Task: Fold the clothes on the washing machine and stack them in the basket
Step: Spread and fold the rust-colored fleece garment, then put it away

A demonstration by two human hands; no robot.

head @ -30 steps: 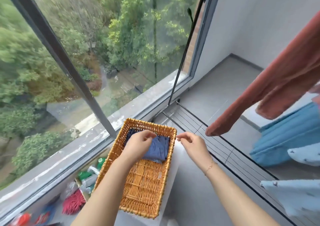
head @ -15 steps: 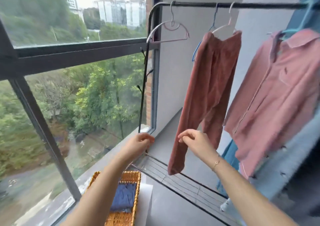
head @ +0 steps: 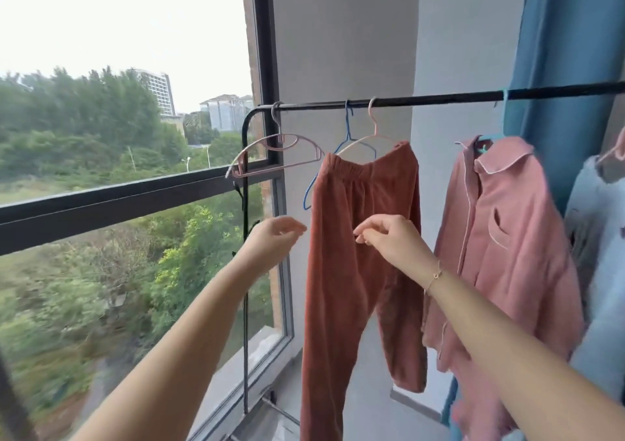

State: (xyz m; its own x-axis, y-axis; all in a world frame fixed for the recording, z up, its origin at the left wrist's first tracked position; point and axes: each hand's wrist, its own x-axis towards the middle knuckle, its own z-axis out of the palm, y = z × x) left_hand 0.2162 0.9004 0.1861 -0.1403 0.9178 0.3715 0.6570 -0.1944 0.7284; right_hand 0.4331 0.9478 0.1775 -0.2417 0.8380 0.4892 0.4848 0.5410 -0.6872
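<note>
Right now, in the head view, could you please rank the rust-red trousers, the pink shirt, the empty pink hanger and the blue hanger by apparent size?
1-2. rust-red trousers and pink shirt: similar, and the trousers run out of frame, so unranked.
3. empty pink hanger.
4. blue hanger, mostly hidden behind the trousers, so unsure.

The rust trousers (head: 351, 271) are cut off at six o'clock by the bottom edge. The pale blue garment (head: 598, 271) at three o'clock is blurred and cropped. Part of the pink shirt (head: 500, 237) is hidden by the right forearm.
</note>
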